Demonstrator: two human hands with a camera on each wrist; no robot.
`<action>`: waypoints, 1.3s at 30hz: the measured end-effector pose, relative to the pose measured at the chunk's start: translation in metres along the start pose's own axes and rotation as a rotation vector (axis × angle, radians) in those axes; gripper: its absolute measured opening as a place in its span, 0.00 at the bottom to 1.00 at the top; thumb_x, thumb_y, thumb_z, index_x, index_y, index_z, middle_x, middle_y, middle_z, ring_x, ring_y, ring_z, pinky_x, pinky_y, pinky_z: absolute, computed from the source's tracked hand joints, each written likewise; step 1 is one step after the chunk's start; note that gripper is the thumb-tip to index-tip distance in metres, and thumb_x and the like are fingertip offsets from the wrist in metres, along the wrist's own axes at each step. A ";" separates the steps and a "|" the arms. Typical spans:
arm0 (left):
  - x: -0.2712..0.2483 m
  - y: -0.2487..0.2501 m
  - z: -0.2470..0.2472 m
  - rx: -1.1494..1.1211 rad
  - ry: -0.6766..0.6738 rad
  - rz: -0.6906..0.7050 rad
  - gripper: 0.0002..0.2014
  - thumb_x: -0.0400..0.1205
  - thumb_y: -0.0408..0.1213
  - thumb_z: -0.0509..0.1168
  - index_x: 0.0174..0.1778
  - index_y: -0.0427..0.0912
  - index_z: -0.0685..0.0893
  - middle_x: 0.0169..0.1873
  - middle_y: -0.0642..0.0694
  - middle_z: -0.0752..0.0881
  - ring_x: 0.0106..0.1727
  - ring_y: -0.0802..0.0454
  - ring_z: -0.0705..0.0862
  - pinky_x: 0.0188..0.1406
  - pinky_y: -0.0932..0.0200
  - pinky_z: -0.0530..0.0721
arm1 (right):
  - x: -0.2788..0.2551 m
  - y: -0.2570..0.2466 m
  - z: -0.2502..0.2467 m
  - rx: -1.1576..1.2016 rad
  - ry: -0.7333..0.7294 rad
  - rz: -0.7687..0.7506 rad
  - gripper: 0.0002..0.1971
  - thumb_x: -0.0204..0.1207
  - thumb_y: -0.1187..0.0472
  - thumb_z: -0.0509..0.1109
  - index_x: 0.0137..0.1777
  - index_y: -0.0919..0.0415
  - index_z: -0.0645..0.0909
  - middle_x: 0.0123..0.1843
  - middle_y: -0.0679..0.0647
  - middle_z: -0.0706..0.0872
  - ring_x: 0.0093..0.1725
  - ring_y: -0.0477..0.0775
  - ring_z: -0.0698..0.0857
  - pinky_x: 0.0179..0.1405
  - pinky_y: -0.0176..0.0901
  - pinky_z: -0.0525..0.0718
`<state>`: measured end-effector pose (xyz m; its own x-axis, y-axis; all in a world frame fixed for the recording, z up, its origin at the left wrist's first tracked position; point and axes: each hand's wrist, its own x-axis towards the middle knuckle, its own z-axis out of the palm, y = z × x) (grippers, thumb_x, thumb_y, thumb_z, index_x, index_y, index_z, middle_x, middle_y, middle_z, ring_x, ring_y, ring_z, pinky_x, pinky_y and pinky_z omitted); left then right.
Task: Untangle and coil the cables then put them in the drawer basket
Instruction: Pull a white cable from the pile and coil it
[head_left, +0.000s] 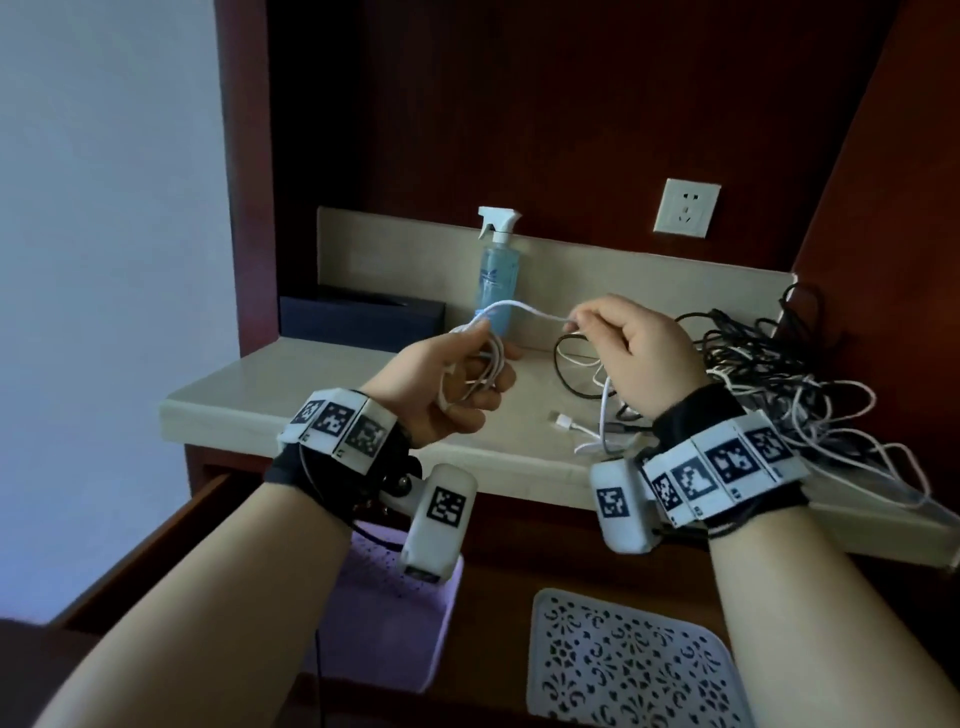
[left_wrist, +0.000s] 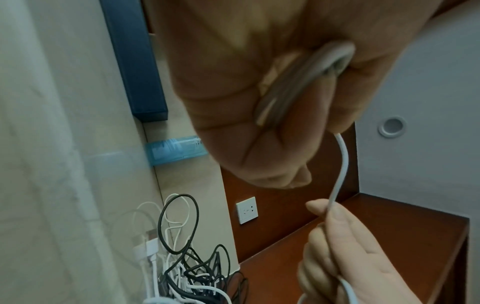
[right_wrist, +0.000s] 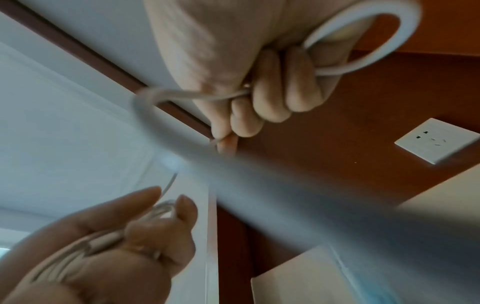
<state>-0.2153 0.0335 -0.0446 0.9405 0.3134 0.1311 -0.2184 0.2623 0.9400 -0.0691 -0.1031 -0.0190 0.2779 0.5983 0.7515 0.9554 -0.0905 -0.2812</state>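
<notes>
My left hand (head_left: 462, 384) holds several loops of a white cable (head_left: 485, 364) above the beige counter (head_left: 291, 384). From the coil a free stretch of the same cable (head_left: 524, 309) arcs rightward to my right hand (head_left: 623, 343), which pinches it between thumb and fingers. The left wrist view shows the coil (left_wrist: 306, 80) in my left palm and the strand (left_wrist: 340, 170) running to the right fingers (left_wrist: 330, 214). A tangled pile of black and white cables (head_left: 779, 384) lies on the counter's right part. A white USB plug (head_left: 563, 420) lies by my right wrist.
A blue spray bottle (head_left: 497, 275) stands at the counter's back, a dark blue box (head_left: 358, 317) to its left. A wall socket (head_left: 685, 208) sits on the wooden back panel. Below, an open drawer holds a purple basket (head_left: 374, 613) and a white perforated basket (head_left: 623, 665).
</notes>
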 end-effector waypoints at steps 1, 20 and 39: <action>-0.006 0.001 -0.007 -0.020 -0.018 -0.005 0.15 0.77 0.45 0.59 0.49 0.37 0.79 0.30 0.47 0.77 0.23 0.58 0.69 0.14 0.71 0.64 | -0.001 -0.009 0.009 -0.034 0.010 0.016 0.09 0.81 0.56 0.62 0.46 0.51 0.85 0.38 0.52 0.88 0.38 0.54 0.83 0.39 0.47 0.80; -0.043 -0.005 -0.061 -0.409 0.094 0.237 0.22 0.88 0.49 0.45 0.43 0.38 0.77 0.32 0.43 0.81 0.22 0.57 0.67 0.14 0.70 0.61 | -0.051 -0.065 0.081 -0.107 -0.257 0.270 0.09 0.79 0.54 0.64 0.50 0.48 0.86 0.49 0.52 0.88 0.51 0.55 0.83 0.48 0.46 0.78; -0.056 -0.015 -0.066 -0.140 0.082 0.088 0.14 0.76 0.39 0.59 0.52 0.37 0.82 0.43 0.43 0.86 0.24 0.57 0.69 0.18 0.69 0.61 | -0.042 -0.061 0.081 0.106 0.264 0.130 0.14 0.78 0.50 0.63 0.42 0.58 0.86 0.31 0.40 0.82 0.32 0.38 0.76 0.33 0.24 0.70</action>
<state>-0.2822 0.0722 -0.0865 0.8932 0.4124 0.1794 -0.3383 0.3533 0.8722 -0.1470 -0.0586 -0.0814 0.4270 0.3586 0.8301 0.8980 -0.0606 -0.4358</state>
